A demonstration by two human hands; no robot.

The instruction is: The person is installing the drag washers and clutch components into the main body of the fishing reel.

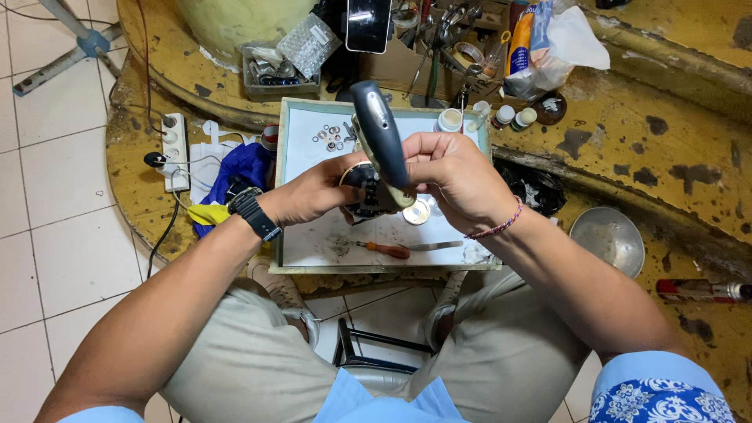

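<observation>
My left hand [313, 190] and my right hand [454, 174] together hold a dark blue-grey handheld device [379, 137] upright over a white tray [313, 243]. The left hand grips its round dark lower part [365, 196]; the right hand's fingers close on its upper body. A black watch [252, 211] sits on my left wrist, a braided bracelet [497, 228] on my right. On the tray lie an orange-handled screwdriver [395, 250], a round metal disc [416, 212] and several small washers [333, 137].
A white power strip [174, 150] and blue cloth [247, 168] lie left of the tray. Small bottles [513, 117], a box of tools [446, 39] and a plastic bag [564, 43] stand behind. A metal bowl [607, 239] sits at the right on the worn yellow bench [674, 133].
</observation>
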